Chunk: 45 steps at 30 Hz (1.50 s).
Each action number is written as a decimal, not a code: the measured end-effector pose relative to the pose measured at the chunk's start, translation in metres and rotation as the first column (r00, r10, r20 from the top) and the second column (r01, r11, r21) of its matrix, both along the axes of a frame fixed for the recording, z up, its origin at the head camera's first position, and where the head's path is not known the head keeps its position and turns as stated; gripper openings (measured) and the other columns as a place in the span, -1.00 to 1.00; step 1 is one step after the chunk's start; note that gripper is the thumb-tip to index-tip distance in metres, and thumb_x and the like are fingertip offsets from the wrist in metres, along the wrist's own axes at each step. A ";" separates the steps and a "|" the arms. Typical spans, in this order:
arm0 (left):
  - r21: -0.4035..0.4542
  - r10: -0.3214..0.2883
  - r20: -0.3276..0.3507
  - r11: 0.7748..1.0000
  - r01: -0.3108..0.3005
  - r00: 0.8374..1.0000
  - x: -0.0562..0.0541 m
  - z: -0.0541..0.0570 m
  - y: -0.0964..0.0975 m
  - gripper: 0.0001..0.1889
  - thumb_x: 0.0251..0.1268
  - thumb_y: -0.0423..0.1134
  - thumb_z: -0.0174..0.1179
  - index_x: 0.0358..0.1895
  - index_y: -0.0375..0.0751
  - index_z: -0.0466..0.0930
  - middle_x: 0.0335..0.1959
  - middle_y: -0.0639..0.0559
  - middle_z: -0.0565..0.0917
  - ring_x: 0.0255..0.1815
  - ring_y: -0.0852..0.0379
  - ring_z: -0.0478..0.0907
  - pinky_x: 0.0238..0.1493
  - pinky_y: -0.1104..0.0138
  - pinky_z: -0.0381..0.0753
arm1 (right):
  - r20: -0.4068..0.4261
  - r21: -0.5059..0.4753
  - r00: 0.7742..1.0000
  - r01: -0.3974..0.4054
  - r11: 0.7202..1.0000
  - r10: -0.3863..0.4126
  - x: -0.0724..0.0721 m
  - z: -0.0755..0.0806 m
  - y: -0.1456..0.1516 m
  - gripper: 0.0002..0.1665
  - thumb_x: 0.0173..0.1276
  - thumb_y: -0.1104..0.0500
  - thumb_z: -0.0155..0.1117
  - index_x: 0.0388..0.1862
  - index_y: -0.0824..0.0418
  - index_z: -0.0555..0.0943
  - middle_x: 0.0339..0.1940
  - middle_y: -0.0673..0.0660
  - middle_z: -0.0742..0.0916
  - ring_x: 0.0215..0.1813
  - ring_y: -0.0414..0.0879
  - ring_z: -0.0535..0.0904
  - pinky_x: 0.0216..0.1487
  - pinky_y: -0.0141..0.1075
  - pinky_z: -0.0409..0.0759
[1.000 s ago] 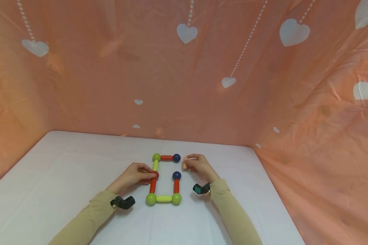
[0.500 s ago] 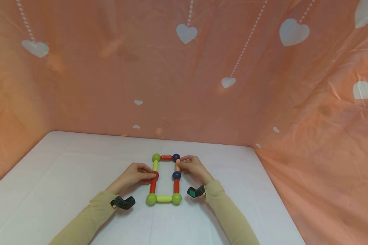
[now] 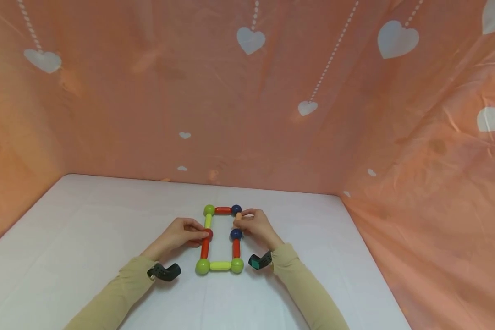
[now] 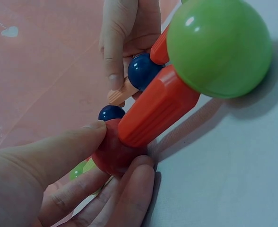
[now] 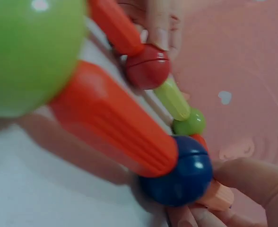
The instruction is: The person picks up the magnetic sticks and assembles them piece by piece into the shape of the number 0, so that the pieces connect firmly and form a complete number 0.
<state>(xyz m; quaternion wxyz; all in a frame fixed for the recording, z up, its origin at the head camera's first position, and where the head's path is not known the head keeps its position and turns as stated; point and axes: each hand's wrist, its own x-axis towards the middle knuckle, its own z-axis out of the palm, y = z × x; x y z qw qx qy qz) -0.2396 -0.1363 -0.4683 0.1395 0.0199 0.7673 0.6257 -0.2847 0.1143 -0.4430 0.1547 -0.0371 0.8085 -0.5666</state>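
Observation:
Magnetic balls and rods lie in an upright-rectangle outline on the white table. My left hand point(image 3: 183, 234) pinches the red ball point(image 4: 113, 151) on the left side between thumb and fingers. On the right side, my right hand point(image 3: 257, 226) pinches a pale orange magnetic rod point(image 5: 219, 196). That rod spans between the near blue ball point(image 3: 236, 234) and the far blue ball point(image 3: 236, 210), its far end close to the latter. Red rods point(image 3: 236, 249) and yellow-green rods point(image 3: 220, 266) join the other balls, with green balls point(image 3: 203, 266) at three corners.
The white table point(image 3: 86, 229) stretches out on both sides of the outline. An orange curtain with white hearts point(image 3: 250, 40) rises behind the table and along its sides. Each wrist wears a dark camera point(image 3: 165, 272) on a strap.
My right hand has moved left, carrying the pale orange rod from outside the outline into the space between the two blue balls. My left hand stays on the red ball.

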 end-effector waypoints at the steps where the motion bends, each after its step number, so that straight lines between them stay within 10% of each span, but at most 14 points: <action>1: 0.001 0.001 0.002 1.000 -0.001 1.000 0.000 0.000 -0.001 -0.61 0.09 -0.19 0.42 -0.11 -0.40 0.59 -0.28 -0.10 0.69 -0.33 0.07 0.64 -0.24 0.26 0.67 | -0.014 0.024 1.000 -0.005 1.000 0.005 0.001 0.000 -0.001 -0.44 0.19 0.17 0.41 0.09 0.42 0.49 -0.33 0.15 0.75 -0.35 -0.15 0.64 -0.34 -0.37 0.61; 45: 0.013 0.072 0.077 0.997 -0.073 0.994 0.008 0.009 0.006 -0.54 0.02 -0.17 0.47 -0.06 -0.38 0.57 -0.23 -0.12 0.65 -0.31 0.03 0.64 -0.24 0.24 0.68 | -0.072 0.128 0.995 -0.063 0.990 0.073 0.008 0.001 0.008 -0.50 0.20 0.17 0.41 0.06 0.39 0.53 -0.29 0.16 0.71 -0.40 -0.12 0.59 -0.36 -0.32 0.62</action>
